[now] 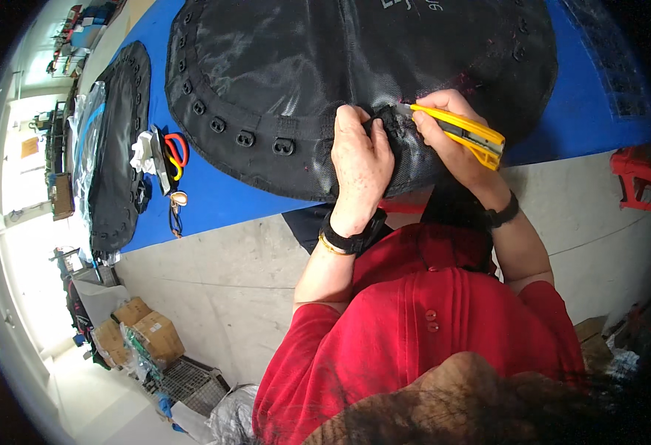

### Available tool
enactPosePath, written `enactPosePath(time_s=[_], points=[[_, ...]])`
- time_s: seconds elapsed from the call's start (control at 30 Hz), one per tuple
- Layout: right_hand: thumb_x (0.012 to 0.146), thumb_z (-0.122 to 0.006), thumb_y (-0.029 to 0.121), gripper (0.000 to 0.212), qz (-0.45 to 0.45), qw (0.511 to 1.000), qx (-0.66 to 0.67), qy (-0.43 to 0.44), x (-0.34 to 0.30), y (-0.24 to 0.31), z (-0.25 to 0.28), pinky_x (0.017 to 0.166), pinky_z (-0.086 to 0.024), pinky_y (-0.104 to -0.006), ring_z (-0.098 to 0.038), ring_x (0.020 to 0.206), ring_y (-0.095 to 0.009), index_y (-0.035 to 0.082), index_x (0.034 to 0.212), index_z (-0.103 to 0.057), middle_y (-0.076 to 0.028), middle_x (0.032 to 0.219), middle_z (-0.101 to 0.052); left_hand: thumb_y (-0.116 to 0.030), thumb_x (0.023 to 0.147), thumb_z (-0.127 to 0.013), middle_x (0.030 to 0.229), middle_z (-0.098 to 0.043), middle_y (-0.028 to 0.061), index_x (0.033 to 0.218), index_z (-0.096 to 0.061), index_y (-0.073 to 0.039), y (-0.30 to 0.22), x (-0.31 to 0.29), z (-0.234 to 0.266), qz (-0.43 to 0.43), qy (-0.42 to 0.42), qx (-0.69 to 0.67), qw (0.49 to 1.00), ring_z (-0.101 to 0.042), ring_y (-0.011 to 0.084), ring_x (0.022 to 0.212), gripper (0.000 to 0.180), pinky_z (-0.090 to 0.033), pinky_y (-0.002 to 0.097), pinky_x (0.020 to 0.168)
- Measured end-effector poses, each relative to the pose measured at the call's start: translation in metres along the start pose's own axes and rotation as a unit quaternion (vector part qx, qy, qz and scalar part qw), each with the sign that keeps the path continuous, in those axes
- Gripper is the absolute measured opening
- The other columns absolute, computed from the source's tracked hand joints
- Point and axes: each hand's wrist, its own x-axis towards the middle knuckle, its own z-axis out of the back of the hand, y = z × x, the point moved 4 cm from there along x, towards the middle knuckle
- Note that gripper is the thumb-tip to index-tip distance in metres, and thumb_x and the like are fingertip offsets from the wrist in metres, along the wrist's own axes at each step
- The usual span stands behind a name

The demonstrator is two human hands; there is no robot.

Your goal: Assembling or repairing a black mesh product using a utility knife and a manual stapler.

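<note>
Left hand [360, 159] clamping black fabric cover [303, 67] edge, right hand [448, 141] gripping yellow utility knife [463, 133]; blade close beside left fingers, slip risks cut.

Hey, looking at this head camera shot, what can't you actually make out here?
- Blade tip of the yellow utility knife: hidden where it meets the black fabric panel, between the left hand and right hand.
- Panel's edge under the left hand: covered by the grip.
- Panel's far side: cut off by the top edge.
- Small items by the scissors: too small.
- Cardboard boxes: bent, blurred near the rim.
</note>
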Motion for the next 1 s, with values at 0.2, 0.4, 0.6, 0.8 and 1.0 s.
enactPosePath(time_s=[0.2, 0.4, 0.6, 0.8, 1.0], points=[[0.092, -0.070, 0.009, 0.017, 0.003, 1.000, -0.012, -0.018, 0.0026, -0.0084, -0.0034, 0.069, -0.053, -0.0262, -0.066, 0.075, -0.010, 0.005, 0.106, -0.063, -0.004, 0.086, -0.068, 0.003, 0.088, -0.060, 0.096, -0.058, 0.0207, 0.105, -0.048, -0.002, -0.0040, -0.0009, -0.0023, -0.069, 0.000, -0.002, 0.998, -0.062, 0.0430, 0.084, 0.022, -0.052, 0.0471, 0.072], [0.092, -0.070, 0.009, 0.018, -0.031, 0.999, 0.021, -0.008, 0.0034, -0.0052, -0.0042, 0.069, -0.053, -0.0257, -0.065, 0.075, -0.009, 0.005, 0.108, -0.062, -0.003, 0.087, -0.067, 0.006, 0.086, -0.062, 0.095, -0.062, 0.0176, 0.105, -0.054, -0.003, -0.0037, -0.0017, -0.0024, -0.053, -0.006, -0.016, 0.998, -0.066, 0.0358, 0.090, 0.022, -0.052, 0.0404, 0.080], [0.091, -0.071, 0.008, 0.017, 0.012, 1.000, -0.003, -0.012, 0.0032, -0.0057, -0.0036, 0.075, -0.053, -0.0263, -0.066, 0.082, -0.011, 0.005, 0.106, -0.063, -0.004, 0.093, -0.068, 0.004, 0.088, -0.058, 0.100, -0.058, 0.0189, 0.110, -0.051, -0.006, -0.0038, -0.0023, -0.0029, -0.083, 0.001, -0.004, 0.997, -0.063, 0.0411, 0.086, 0.026, -0.054, 0.0473, 0.071], [0.090, -0.072, 0.009, 0.018, 0.000, 1.000, -0.022, -0.001, 0.0049, -0.0033, -0.0049, 0.076, -0.053, -0.0269, -0.067, 0.084, -0.013, 0.005, 0.106, -0.063, -0.005, 0.095, -0.068, 0.005, 0.086, -0.062, 0.096, -0.062, 0.0172, 0.105, -0.054, -0.004, -0.0064, -0.0021, -0.0014, -0.048, -0.004, -0.013, 0.999, -0.065, 0.0372, 0.089, 0.021, -0.052, 0.0425, 0.078], [0.094, -0.069, 0.010, 0.018, 0.027, 0.999, -0.024, 0.001, 0.0038, -0.0038, -0.0046, 0.073, -0.052, -0.0251, -0.065, 0.080, -0.011, 0.005, 0.110, -0.062, -0.004, 0.092, -0.067, 0.004, 0.087, -0.062, 0.096, -0.062, 0.0170, 0.104, -0.054, -0.004, -0.0064, -0.0025, -0.0019, -0.055, -0.006, -0.014, 0.998, -0.064, 0.0380, 0.091, 0.021, -0.052, 0.0427, 0.079]])
